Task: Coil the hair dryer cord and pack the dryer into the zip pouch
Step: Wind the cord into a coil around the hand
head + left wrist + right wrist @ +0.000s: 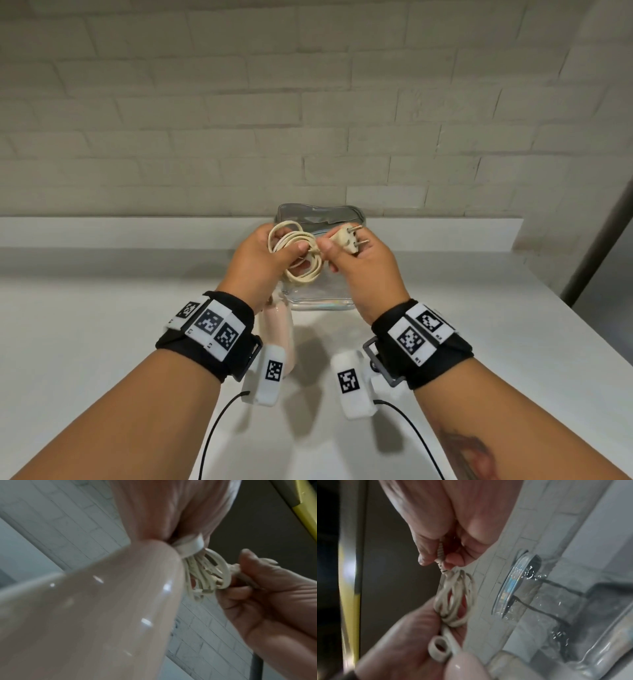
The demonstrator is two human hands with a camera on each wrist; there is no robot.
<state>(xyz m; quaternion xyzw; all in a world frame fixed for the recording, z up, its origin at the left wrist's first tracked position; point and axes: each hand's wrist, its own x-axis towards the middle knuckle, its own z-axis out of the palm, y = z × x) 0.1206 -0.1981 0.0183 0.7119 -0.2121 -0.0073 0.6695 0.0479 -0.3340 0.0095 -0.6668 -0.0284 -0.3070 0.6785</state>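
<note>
My left hand grips several loops of the cream cord above the counter, thumb over the bundle. The pale pink hair dryer hangs below that hand, its glossy body filling the left wrist view with the cord loops at its end. My right hand pinches the cream two-pin plug, pins up and to the right; in the right wrist view its fingers hold the plug's ribbed strain relief above the coil. The clear zip pouch lies behind and under both hands.
The white counter has a raised ledge against a pale brick wall. Its right edge drops off near a grey post. Black cables run from both wrist cameras toward me.
</note>
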